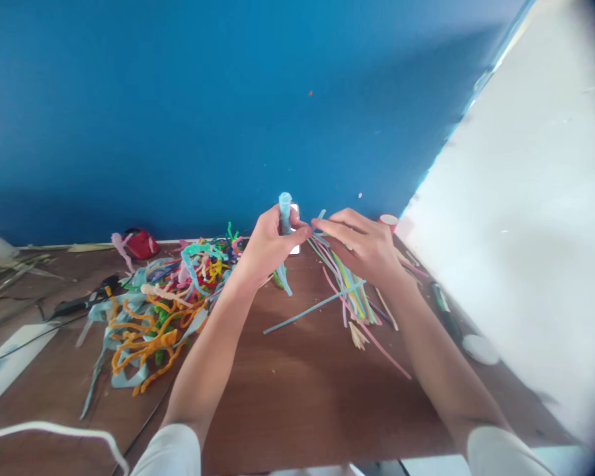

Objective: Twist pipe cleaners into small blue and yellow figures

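My left hand is closed around a light blue, fuzzy bundle that looks like pipe cleaners wound into an upright roll. Loose light blue ends hang below the palm. Close by on the right, my right hand has its fingers bent and pinched at a light blue pipe cleaner, whose tip sticks up past the fingertips. Under the right hand lies a bunch of straight pastel pipe cleaners, with one blue pipe cleaner stretched out to the left. A white, bright-faced object shows partly behind my left hand.
Left on the brown table is a tangled heap of colourful pipe cleaners. A red object sits behind it. A marker and a white disc lie at right. A white cable crosses the front left. A blue wall rises behind.
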Demonstrator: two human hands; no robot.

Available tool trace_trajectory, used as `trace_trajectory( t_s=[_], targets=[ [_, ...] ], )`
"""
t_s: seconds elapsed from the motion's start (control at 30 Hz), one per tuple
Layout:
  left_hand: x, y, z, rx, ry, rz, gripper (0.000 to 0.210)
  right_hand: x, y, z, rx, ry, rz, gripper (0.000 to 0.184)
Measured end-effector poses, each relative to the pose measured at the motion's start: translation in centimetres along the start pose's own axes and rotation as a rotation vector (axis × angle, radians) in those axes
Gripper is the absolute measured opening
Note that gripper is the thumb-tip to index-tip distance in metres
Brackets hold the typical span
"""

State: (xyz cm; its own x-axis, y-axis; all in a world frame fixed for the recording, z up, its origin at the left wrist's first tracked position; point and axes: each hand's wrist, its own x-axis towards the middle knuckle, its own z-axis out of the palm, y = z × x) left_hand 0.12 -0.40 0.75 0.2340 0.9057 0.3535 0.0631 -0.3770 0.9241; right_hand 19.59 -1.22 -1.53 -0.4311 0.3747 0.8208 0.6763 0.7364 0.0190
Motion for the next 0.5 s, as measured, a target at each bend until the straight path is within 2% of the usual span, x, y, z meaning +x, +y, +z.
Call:
trace_trajectory(
  t_s=[0.17,0.27,0.33,0.4,0.5],
  targets=[
    [0.0,-0.3,0.0,0.051,-0.019,0.062,0.021,0.1,-0.3,0.1,-0.061,0.019,-0.013,0.020],
    [0.1,-0.4,0.0,0.085,-0.007,0.101,0.019,0.2,-1.3,0.5,-0.077,0.029,0.041,0.015],
    [0.1,-0.4,0.0,0.128,0.012,0.137,0.017,0.3,-2.0,1.0,-0.075,0.046,0.128,0.014],
    [0.1,-0.3,0.0,0.189,0.037,0.180,0.016,0.4,-2.5,1.5,-0.005,0.053,0.233,0.021],
    [-0.1,-0.1,0.2,0.287,0.070,0.233,0.014,0.7,-2.9,1.8,0.258,0.041,0.434,0.027]
  ],
)
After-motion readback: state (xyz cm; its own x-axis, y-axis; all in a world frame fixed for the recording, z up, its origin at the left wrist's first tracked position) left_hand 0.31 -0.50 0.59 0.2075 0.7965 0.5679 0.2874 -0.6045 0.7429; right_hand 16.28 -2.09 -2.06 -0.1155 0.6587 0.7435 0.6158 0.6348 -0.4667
